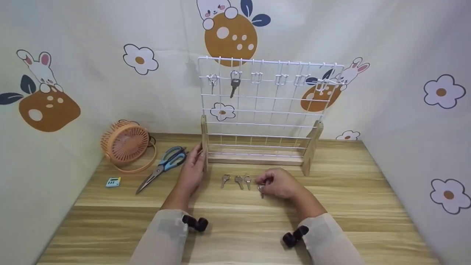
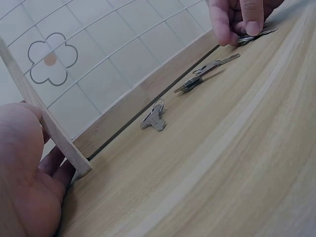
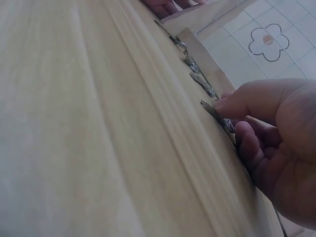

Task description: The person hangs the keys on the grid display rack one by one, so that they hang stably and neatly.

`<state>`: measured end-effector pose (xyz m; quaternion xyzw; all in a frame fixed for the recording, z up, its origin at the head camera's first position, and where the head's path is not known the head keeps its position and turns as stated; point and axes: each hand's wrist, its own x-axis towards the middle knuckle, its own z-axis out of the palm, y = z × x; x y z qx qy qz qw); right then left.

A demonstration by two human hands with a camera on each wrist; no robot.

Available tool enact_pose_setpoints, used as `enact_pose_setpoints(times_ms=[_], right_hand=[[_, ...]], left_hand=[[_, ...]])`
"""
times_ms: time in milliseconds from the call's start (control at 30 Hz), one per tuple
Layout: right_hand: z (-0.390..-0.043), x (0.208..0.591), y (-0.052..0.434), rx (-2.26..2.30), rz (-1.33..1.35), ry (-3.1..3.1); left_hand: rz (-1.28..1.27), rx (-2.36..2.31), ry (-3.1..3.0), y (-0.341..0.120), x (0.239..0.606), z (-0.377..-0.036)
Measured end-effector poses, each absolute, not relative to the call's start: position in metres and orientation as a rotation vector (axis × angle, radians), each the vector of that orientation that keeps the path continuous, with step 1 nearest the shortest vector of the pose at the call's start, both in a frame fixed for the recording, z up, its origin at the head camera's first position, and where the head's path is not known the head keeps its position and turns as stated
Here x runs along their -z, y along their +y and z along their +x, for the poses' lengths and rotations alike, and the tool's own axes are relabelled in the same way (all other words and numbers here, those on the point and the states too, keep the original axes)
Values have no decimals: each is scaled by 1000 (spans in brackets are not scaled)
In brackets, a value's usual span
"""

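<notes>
A white wire grid rack (image 1: 257,97) stands on wooden legs at the back of the table. My left hand (image 1: 192,170) holds its left wooden leg (image 2: 61,140), with some fingers behind it. Near the rack's right front, my right hand (image 1: 282,184) pinches a key (image 3: 213,111) with a ring, low at the tabletop; the fingers partly hide it. To its left lie three more ringed keys: one alone (image 1: 225,179) and two close together, a left one (image 1: 239,181) and a right one (image 1: 247,182). From the rack's left hooks hang a small key (image 1: 212,86) and a larger key (image 1: 234,86).
White hooks (image 1: 281,78) line the upper part of the grid. Left of the rack are blue-handled scissors (image 1: 162,168), an orange fan (image 1: 128,144) and a small light-blue object (image 1: 113,182). Patterned cloth walls (image 1: 176,99) enclose the wooden table (image 1: 243,235).
</notes>
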<state>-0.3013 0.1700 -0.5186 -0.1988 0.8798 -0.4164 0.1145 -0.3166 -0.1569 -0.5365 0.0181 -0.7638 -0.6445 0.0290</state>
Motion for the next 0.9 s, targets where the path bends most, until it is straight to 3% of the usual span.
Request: enact_pose_setpoints(times_ms=[533,900], right_hand=[[-301,514,177,1134,-672,2578],[-302,516,179,1303,-530,2513]], left_hand=[[77,1981,-2390,-158,536,-317],[73,1976,-2383,-158,536,-316]])
